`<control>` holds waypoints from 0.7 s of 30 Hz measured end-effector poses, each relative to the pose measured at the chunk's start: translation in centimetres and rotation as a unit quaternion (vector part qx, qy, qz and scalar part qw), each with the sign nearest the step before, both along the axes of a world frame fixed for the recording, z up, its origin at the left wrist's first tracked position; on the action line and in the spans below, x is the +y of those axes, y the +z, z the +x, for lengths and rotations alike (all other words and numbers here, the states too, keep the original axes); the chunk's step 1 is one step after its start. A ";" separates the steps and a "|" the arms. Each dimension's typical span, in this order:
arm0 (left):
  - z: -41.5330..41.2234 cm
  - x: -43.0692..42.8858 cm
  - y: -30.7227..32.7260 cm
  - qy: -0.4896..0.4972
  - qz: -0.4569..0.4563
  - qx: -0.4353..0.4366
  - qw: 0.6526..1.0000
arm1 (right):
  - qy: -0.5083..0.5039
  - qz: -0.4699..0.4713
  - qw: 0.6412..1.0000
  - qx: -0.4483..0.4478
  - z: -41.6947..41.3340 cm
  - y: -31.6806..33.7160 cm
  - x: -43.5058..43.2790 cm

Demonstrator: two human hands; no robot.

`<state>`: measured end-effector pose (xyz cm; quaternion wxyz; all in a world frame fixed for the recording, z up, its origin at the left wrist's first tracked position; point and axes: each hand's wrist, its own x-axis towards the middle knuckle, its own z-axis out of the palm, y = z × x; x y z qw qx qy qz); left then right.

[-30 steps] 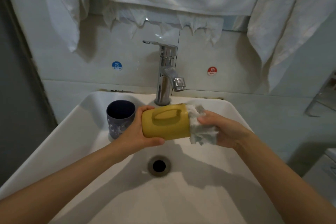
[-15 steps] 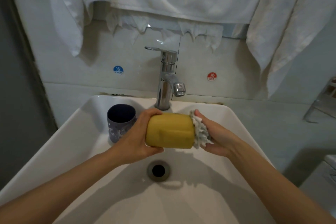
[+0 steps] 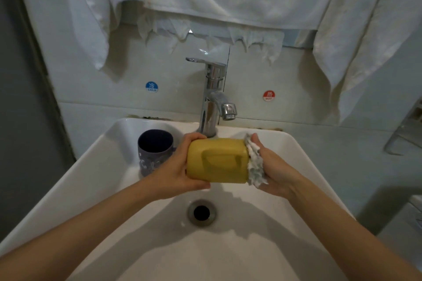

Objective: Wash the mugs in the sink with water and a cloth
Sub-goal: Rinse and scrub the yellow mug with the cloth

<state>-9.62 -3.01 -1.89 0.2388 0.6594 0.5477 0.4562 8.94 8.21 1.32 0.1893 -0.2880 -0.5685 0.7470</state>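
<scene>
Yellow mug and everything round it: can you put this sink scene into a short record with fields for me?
yellow mug: on its side above the basin, handle towards the camera
left hand: grips the mug's left end
right hand: holds the cloth against the mug's right end
cloth: white, crumpled
dark mug: upright in the back left of the sink
tap: no stream visible
drain: open, below the yellow mug

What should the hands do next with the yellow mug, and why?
Probably twist the yellow mug against the cloth. The left hand grips its base end, sideways over the sink, while the right hand presses the cloth against its open end; a turn would likely bring the rest of the rim under the cloth.
</scene>
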 end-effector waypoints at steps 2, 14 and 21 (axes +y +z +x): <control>0.0 0.1 -0.1 0.010 0.026 0.031 0.999 | -0.006 -0.025 1.000 0.006 -0.2 -0.2 0.0; -0.6 -0.4 0.9 -0.029 -0.310 -0.365 0.877 | 0.101 0.181 0.977 -0.051 0.2 0.0 -0.8; 0.5 0.5 0.3 0.107 -0.029 -0.075 0.991 | -0.040 -0.085 0.995 0.043 -1.4 -1.3 -0.5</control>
